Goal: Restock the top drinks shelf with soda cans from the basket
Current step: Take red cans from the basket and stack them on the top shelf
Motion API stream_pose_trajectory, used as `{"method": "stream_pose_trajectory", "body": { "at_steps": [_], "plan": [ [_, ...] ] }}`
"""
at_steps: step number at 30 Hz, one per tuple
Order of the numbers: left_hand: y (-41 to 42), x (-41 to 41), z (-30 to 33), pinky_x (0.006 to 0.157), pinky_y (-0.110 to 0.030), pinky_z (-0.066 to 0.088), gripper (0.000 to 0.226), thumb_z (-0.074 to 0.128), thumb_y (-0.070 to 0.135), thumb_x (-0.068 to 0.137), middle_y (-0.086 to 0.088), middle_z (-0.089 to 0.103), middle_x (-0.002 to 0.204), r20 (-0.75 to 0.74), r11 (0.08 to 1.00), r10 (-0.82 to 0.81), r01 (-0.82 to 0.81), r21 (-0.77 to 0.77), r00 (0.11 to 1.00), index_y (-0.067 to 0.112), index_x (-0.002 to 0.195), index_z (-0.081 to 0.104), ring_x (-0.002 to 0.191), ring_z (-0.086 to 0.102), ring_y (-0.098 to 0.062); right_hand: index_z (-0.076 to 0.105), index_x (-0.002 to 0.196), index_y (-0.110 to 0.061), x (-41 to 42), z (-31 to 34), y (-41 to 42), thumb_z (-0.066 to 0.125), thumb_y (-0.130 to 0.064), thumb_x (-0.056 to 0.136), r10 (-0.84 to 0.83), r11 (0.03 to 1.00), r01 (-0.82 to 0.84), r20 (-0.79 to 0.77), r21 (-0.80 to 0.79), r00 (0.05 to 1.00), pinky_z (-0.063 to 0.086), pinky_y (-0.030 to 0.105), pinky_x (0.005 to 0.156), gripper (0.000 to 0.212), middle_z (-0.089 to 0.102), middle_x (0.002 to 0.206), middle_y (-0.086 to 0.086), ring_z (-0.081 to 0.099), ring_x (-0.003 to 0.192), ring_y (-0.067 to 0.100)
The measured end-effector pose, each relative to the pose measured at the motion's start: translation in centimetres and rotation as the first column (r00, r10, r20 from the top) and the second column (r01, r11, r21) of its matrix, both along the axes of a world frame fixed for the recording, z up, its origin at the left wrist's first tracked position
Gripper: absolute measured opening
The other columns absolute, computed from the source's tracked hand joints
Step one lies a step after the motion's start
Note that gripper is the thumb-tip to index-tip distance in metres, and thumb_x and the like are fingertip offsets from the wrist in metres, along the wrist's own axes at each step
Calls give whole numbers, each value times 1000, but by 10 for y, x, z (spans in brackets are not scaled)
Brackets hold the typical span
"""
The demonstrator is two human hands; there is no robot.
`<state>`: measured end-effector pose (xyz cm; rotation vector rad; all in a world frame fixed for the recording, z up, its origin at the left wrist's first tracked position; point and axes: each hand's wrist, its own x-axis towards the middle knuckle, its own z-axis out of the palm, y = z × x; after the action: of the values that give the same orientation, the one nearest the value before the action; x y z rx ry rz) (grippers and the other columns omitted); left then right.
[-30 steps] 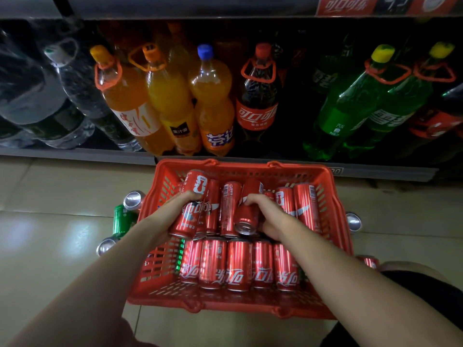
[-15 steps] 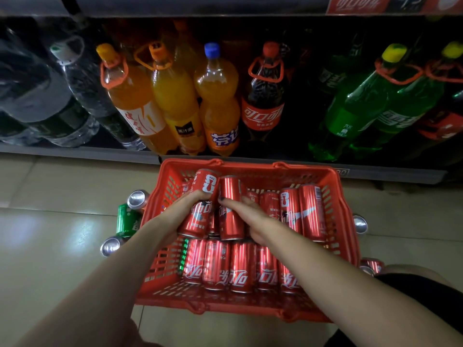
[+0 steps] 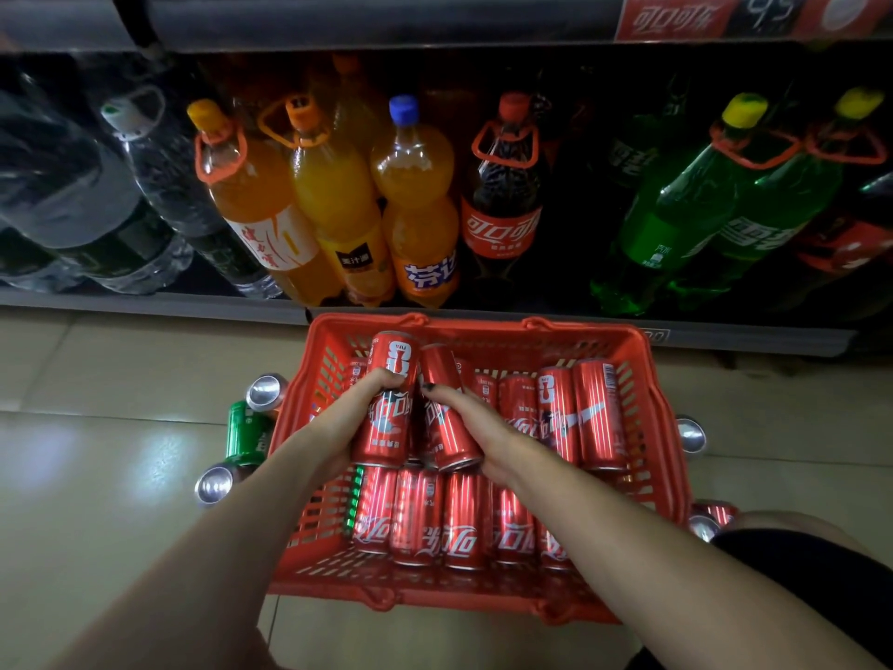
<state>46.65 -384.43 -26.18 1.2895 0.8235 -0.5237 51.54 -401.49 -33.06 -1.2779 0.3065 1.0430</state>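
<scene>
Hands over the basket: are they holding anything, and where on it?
Yes. The left hand grips a red can round its middle; the right hand grips another can round its side.

Open room above the red basket [image 3: 647,427]; its walls and the bottle shelf [image 3: 145,304] just behind hem it.

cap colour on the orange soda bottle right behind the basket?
Blue cap on the orange soda bottle; clearest in the head view, the only one.
</scene>
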Motion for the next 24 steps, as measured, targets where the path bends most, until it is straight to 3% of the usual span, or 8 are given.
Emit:
{"method": "stream_pose_trajectory", "body": {
  "at_steps": [6,9,11,17,19,21,23,24],
  "plan": [
    [-10,2,13,85,-46,60,46,67,41,89,-15,78,96,-1,997,43,-43,-66,999,8,121,64,84,74,-31,58,130,-19,-6,8,-7,82,-40,79,-39,998,41,-32,47,999,54,58,96,60,74,113,16,71,106,38],
    [-19,1,16,92,-49,58,53,70,42,82,-15,78,97,14,997,29,-28,-75,999,7,122,64,87,74,-32,59,130,-14,-8,16,-14,80,-41,80,-44,997,48,-69,54,997,54,55,97,61,74,114,16,72,103,36],
    [-23,0,19,94,-50,58,64,73,45,72,-16,78,102,26,996,29,-26,-85,999,8,124,64,90,74,-33,64,124,-12,-10,27,-20,75,-40,85,-55,996,61,-89,70,995,54,53,98,50,75,109,14,72,97,32],
    [-40,-2,43,84,-45,59,65,71,44,68,-16,78,97,69,988,71,-61,-140,995,7,121,65,80,75,-29,67,123,-10,-3,64,-43,72,-43,82,-89,982,107,-113,156,990,47,58,105,53,72,117,18,68,103,34],
    [-48,-1,61,78,-42,59,64,76,41,68,-16,79,93,87,985,78,-64,-161,993,5,120,65,74,76,-27,66,124,-11,-1,86,-54,71,-43,83,-82,980,101,-118,171,990,46,57,106,52,72,118,18,68,106,35],
    [-59,6,93,67,-35,61,69,81,27,63,-14,78,82,105,988,52,-36,-149,993,-2,123,63,66,75,-23,66,122,-10,0,113,-67,70,-42,83,-92,979,109,-103,174,990,51,53,102,51,74,112,17,71,97,32],
    [-70,16,136,57,-28,60,60,74,14,63,-9,75,66,162,991,31,-9,-134,986,-7,117,59,53,71,-17,66,122,-9,1,151,-80,72,-41,80,-121,972,135,-83,193,989,54,48,94,54,74,107,17,72,89,29],
    [-76,20,162,58,-29,59,51,72,16,65,-8,74,66,178,991,17,7,-134,984,-3,111,61,53,70,-17,65,123,-8,2,174,-86,75,-40,78,-140,967,151,-65,205,988,55,46,89,57,74,105,17,72,86,29]
  ]
}}
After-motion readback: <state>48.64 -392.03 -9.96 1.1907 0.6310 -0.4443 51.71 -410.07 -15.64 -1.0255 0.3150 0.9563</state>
